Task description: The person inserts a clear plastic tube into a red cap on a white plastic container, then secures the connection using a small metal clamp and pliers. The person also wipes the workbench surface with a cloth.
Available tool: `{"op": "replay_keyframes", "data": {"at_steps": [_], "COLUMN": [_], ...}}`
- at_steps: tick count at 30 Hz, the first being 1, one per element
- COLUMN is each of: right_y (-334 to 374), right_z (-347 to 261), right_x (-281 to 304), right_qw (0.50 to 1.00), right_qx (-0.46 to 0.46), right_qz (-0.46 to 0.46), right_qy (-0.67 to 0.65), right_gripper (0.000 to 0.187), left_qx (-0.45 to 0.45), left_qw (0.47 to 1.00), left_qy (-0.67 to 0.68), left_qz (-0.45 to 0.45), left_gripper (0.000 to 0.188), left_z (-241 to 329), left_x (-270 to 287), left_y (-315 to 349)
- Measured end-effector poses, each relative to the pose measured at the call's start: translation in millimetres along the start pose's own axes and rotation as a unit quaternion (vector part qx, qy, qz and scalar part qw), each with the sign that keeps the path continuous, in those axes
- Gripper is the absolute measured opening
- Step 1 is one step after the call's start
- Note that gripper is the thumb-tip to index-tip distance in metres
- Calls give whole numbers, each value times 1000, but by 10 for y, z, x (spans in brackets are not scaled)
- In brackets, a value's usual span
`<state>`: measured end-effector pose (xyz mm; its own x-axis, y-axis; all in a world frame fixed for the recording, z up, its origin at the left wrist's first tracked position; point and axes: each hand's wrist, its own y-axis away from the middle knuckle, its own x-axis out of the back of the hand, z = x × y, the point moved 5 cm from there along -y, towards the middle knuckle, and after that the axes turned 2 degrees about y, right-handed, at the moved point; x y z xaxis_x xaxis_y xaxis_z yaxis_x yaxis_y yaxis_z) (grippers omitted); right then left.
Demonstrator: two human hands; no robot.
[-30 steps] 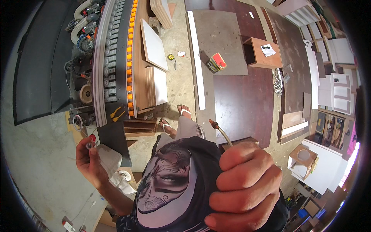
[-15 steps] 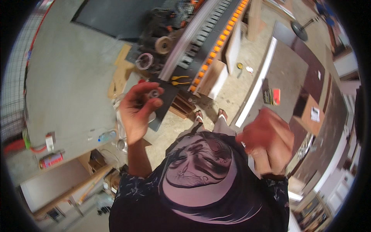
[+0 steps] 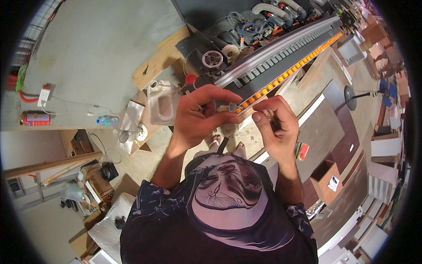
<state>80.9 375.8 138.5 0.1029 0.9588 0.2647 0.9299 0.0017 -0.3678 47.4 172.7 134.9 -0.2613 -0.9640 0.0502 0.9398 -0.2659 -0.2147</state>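
Observation:
In front of my chest, my left hand pinches a small clear plastic piece between thumb and forefinger. It looks round, with a whitish end toward the right; its exact kind is too small to tell. Close by on the right, my right hand has its fingers curled in toward the thumb. Something small and yellowish shows between those fingers, but I cannot make it out. The two hands are apart, with a narrow gap between the fingertips. Behind them runs a machine's long conveyor track with grey pads and a row of orange blocks.
Left of my hands stand a whitish plastic jug and a clear bottle. A spool, hoses and cables crowd the machine. Dark panels and an open wooden box lie to the right.
My hands have come together from far apart: the left moved right with the clear piece, the right moved left and up. The view has turned, bringing the jug into sight.

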Motion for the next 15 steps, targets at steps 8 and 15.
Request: {"op": "replay_keyframes", "data": {"at_steps": [8, 15], "right_y": [-46, -96], "right_z": [-48, -305], "right_x": [-230, -398], "right_qw": [999, 1000], "right_qx": [9, -1], "right_qz": [-11, -8], "right_qy": [-36, -24], "right_gripper": [12, 11], "left_qx": [-6, 18], "left_qw": [1000, 999], "left_qy": [18, 34], "left_qz": [16, -2], "left_gripper": [37, 37], "left_z": [-32, -15], "left_x": [196, 210], "left_y": [70, 72]}}
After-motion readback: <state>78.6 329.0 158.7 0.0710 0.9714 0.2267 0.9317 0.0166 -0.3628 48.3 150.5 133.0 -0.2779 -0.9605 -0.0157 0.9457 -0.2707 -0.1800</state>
